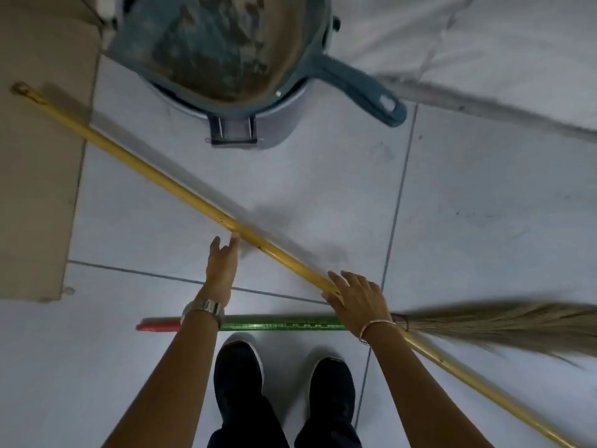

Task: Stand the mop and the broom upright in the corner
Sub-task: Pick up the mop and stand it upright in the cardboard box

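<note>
A long yellow wooden pole (145, 166) runs diagonally from upper left to lower right; its head is out of view. Its shadow on the tiles sits apart from it toward the left, so that end is raised. My right hand (358, 302) lies over the pole with the thumb under it. My left hand (223, 263) is open, with its fingertips touching the pole further up. A broom with a green handle (284, 325), a red tip and brown bristles (500, 328) lies flat on the floor under my wrists.
A grey pedal bin (277, 124) stands ahead with a dirty teal dustpan (352, 82) resting on top. A beige box or cabinet (38, 189) fills the left side. Grey bristles of another broom (484, 108) lie along the white wall at upper right. My dark shoes (239, 367) stand just behind the broom.
</note>
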